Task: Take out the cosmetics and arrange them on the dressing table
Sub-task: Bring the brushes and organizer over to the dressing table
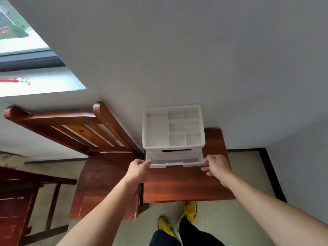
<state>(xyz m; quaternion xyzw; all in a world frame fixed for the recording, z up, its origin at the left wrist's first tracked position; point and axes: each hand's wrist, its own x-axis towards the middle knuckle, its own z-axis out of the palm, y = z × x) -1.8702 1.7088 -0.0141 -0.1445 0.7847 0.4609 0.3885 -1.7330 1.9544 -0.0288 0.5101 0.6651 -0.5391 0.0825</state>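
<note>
A white plastic organiser (pixel 173 128) stands at the back of a small wooden dressing table (pixel 186 185), against the wall. Its top tray is split into several compartments, and nothing shows in them. A clear drawer (pixel 175 161) at its base is pulled partly out. My left hand (pixel 138 169) grips the drawer's left front corner. On the right front corner my right hand (pixel 215 166) pinches the edge. No cosmetics can be made out inside the drawer.
A wooden chair (pixel 99 157) stands right beside the table on the left, its slatted back against the wall. Dark red furniture (pixel 17 201) fills the lower left. A window sill (pixel 40 82) with a red item is upper left. My yellow shoes (pixel 190 210) stand below the table's front edge.
</note>
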